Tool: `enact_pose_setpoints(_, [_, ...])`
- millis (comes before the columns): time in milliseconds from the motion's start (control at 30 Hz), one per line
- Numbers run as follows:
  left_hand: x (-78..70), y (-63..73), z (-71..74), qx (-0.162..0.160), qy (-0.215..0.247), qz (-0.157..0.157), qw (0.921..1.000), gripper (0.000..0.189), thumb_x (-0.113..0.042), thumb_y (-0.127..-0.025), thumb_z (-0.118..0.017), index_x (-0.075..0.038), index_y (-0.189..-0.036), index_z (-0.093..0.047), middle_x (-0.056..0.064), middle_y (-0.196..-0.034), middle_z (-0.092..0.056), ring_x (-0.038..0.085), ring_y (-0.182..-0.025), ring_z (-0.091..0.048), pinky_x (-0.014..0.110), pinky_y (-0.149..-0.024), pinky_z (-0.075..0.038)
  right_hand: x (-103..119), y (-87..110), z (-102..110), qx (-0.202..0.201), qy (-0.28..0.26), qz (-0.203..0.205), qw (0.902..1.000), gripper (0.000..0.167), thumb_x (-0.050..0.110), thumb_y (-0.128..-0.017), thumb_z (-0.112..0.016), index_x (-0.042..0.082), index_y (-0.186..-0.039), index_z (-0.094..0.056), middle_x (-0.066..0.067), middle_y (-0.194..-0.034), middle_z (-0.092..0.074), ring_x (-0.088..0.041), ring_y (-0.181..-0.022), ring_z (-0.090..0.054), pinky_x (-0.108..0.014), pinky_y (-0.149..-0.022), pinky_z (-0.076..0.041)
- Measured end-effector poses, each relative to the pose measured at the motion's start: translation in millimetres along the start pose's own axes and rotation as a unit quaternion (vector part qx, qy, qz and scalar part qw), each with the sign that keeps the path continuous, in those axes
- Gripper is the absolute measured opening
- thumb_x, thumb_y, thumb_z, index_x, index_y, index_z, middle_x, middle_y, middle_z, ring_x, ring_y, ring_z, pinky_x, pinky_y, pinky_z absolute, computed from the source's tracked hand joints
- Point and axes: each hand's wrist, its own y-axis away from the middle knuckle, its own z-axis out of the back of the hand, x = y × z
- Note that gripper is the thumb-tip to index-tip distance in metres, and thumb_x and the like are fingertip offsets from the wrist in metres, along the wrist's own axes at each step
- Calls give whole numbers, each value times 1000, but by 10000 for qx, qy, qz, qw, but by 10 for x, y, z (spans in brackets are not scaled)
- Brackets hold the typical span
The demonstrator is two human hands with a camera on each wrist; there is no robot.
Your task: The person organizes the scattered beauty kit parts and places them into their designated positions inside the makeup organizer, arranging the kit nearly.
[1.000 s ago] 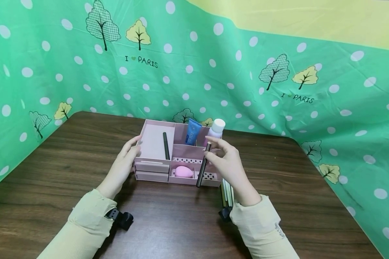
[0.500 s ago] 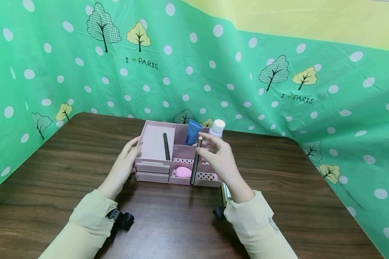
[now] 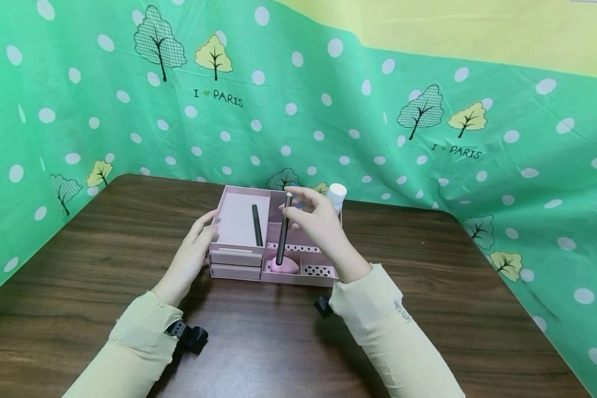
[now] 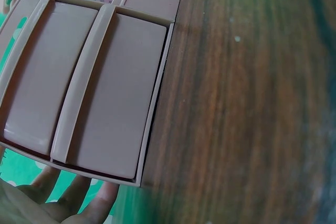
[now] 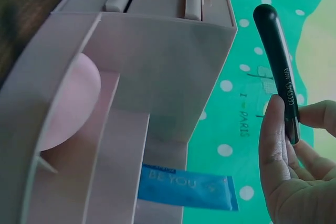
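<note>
Pink organizer (image 3: 300,280) sits near the middle of the tabletop's (image 3: 457,309) far edge. Its upper-left tray (image 3: 235,221) carries a dark stick (image 3: 257,225) lying along the right wall. Under the tray we see two drawers (image 4: 115,98), pushed in, so contents hidden. Front right: egg-shaped pink sponge (image 3: 287,267) beside a dotted-floor compartment (image 3: 318,271). Rear right: white-capped bottle (image 3: 336,192) and blue tube (image 5: 186,186).

Right hand (image 3: 315,215) pinches a black lettered stick (image 5: 279,59) between thumb and fingers, above the organizer; from the head it overlaps the sponge. That hand blocks most of the tube and the bottle's lower part there; the left wrist view crops the bottle at the top. Left hand (image 3: 194,249) has its fingers spread, resting against the organizer's left side.

Behind the tabletop we've got a green dotted curtain (image 3: 298,99); black camera (image 3: 196,339) on the left cuff.
</note>
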Motion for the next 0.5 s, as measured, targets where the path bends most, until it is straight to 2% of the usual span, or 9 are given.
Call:
enact_pose_setpoints(167, [-27,-3,-9,-46,-57,27,10000,53,-42,-105,-35,-31,-157,-26,17,-147,-36,19,-108,-50,30,-81,-47,54,-186,-79,87,-60,34,9999,48,2,-88,-62,6,-136,-59,-10,-101,-62,-8,-63,-61,-32,-68,-58])
enact_pose_setpoints(333, [-32,4,-6,-25,-10,39,10000,53,-41,-105,-35,-31,-157,-25,16,-151,-34,20,-109,-51,29,-81,-48,110,-327,-185,292,328,82,9990,47,1,-87,-61,6,-134,-60,-10,-97,-63,-9,-60,-61,-34,-65,-59])
enact_pose_setpoints(500, [-19,8,6,-19,25,45,10000,53,-40,-105,-35,-32,-157,-25,16,-150,-34,19,-107,-51,30,-82,-48,186,-423,-268,552,808,56,9952,45,3,-90,-60,6,-135,-59,-11,-100,-63,-17,-62,-65,-43,-72,-59])
